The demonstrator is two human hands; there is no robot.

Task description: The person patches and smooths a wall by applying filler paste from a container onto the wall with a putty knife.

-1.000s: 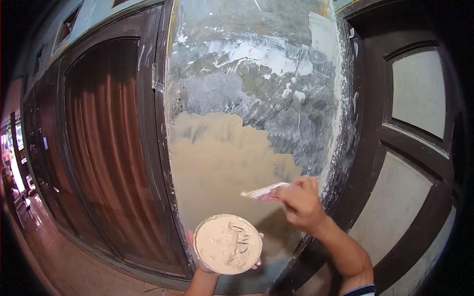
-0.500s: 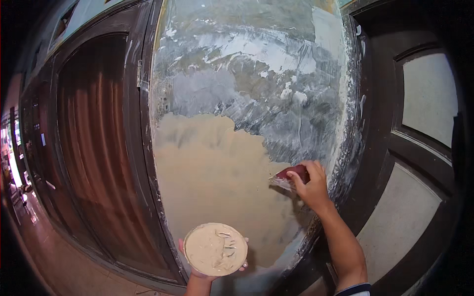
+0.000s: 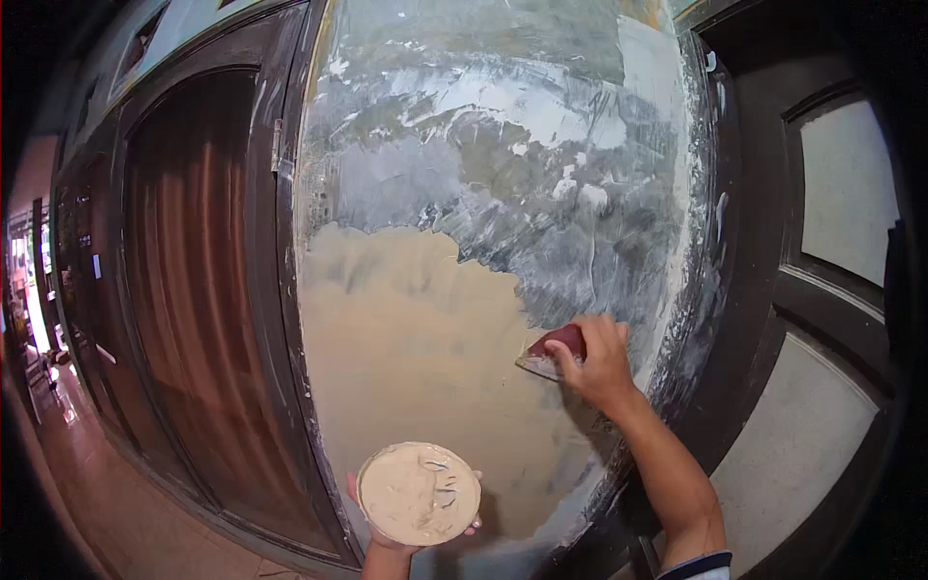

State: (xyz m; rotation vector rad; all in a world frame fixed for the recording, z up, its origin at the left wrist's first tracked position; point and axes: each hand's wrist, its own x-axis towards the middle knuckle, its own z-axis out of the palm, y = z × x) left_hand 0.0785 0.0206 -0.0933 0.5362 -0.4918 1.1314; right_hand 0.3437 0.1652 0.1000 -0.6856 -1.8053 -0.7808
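My right hand [image 3: 601,362] grips a putty knife [image 3: 561,345] with a dark red handle, fingers over the top and thumb in front. Its blade, smeared with filler, rests against the wall near the right edge of the beige coat [image 3: 416,329]. Low in the view, my left hand [image 3: 391,543] holds up a round tub [image 3: 363,495] from beneath, fingers wrapped round its sides. Beige putty [image 3: 411,493] fills the tub, with several gouge marks on its right half. Above the beige coat, the wall [image 3: 396,179] is bare grey with white smears.
On the left stands a dark wooden door [image 3: 259,319] with brown curtains behind its pane. To the right is a dark door frame [image 3: 744,271] with pale panels [image 3: 841,184]. Tiled floor [image 3: 106,483] shows at the lower left.
The putty knife has shifted slightly left over the beige coat, and its blade lies at a different angle. The tub stays nearly in place. The whole view has turned a little.
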